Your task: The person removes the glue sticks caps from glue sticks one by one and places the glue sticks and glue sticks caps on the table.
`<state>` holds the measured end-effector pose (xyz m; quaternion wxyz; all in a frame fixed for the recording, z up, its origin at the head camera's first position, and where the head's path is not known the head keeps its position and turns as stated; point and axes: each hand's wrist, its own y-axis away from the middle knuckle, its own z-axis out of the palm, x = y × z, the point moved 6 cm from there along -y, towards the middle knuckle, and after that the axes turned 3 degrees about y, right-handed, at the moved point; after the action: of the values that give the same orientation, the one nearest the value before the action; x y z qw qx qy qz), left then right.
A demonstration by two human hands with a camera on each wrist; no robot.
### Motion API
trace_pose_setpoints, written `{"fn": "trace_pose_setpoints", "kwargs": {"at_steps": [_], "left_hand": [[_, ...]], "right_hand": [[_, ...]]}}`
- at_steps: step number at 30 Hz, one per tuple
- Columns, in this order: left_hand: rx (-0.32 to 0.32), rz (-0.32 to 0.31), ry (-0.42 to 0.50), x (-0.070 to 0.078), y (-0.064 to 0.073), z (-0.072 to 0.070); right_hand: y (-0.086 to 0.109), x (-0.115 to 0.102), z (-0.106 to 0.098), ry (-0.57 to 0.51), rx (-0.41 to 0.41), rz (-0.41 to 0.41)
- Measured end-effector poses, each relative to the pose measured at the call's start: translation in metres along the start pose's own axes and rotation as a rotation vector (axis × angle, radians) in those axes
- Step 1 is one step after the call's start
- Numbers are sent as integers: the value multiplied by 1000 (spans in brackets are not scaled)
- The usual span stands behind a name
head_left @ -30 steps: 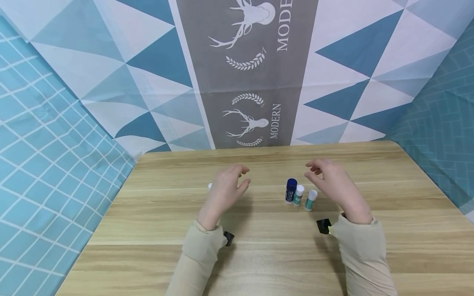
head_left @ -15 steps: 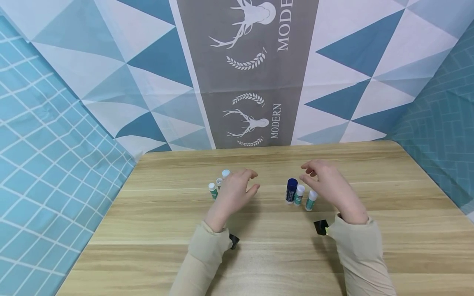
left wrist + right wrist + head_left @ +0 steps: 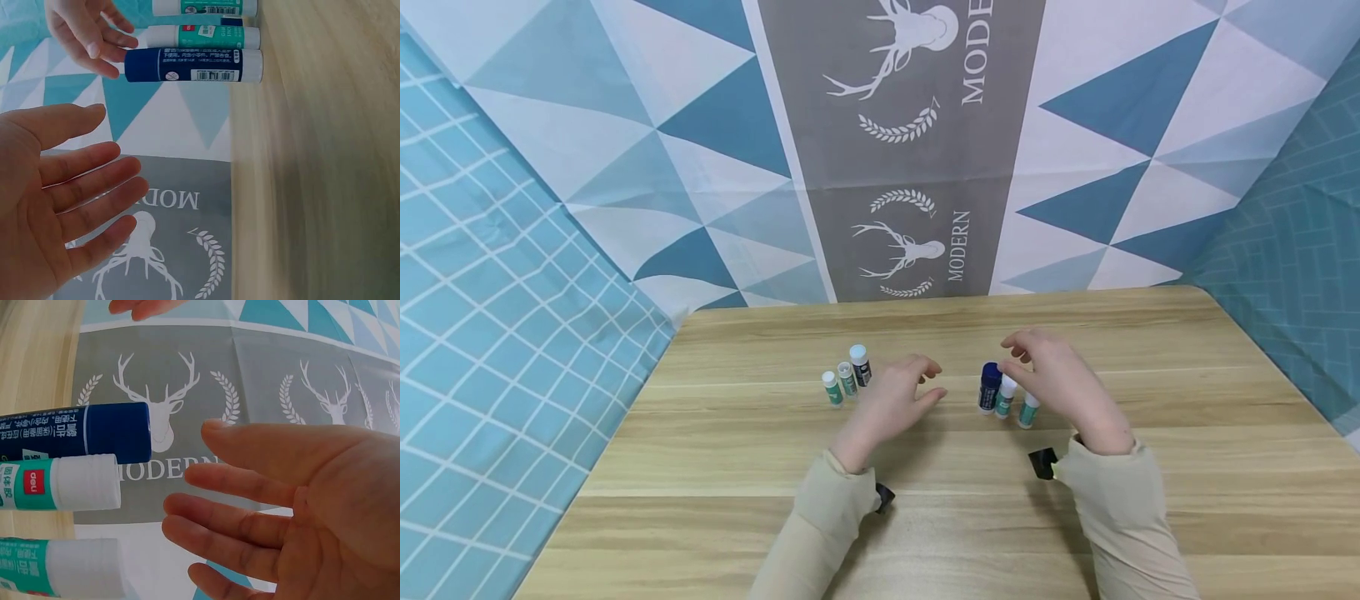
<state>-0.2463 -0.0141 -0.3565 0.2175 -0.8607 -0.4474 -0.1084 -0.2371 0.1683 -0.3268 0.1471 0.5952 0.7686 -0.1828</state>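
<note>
My right hand [image 3: 1051, 373] hangs with relaxed fingers beside three upright glue sticks. One is a navy glue stick [image 3: 988, 392]; a green glue stick with a white cap [image 3: 1003, 402] stands close against it. Slightly apart is a second green glue stick [image 3: 1027, 414]. In the right wrist view a gap shows between the fingers and the caps [image 3: 94, 482]. My left hand [image 3: 891, 398], empty and loosely spread, is between this group and another trio: two green glue sticks [image 3: 832, 390] and a navy-labelled glue stick with a pale top [image 3: 861, 367].
The glue sticks stand on a wooden table [image 3: 925, 533]. Behind it hangs a patterned cloth [image 3: 910, 167] with deer heads, and blue tiled cloth [image 3: 512, 292] covers the left side. Small black pieces [image 3: 1043, 463] sit by both sleeve cuffs.
My left hand has moved right, uncovering the left trio of glue sticks. My right hand has drifted a little left, now partly covering the right group's caps in the head view.
</note>
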Motion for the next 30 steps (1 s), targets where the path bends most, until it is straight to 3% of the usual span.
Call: {"fn": "trace_pose_setpoints", "kwargs": {"at_steps": [6, 11, 16, 22, 30], "left_hand": [[-48, -29, 22, 1, -2, 9], [-85, -9, 9, 6, -3, 19], [-91, 20, 32, 11, -4, 27], [-89, -5, 52, 10, -7, 32], [-140, -20, 71, 14, -14, 43]], "right_hand": [[-2, 0, 3, 8, 2, -11], [-3, 0, 9, 20, -10, -25], [-4, -1, 12, 28, -16, -32], [-7, -4, 17, 33, -31, -61], [-9, -1, 19, 23, -47, -58]]}}
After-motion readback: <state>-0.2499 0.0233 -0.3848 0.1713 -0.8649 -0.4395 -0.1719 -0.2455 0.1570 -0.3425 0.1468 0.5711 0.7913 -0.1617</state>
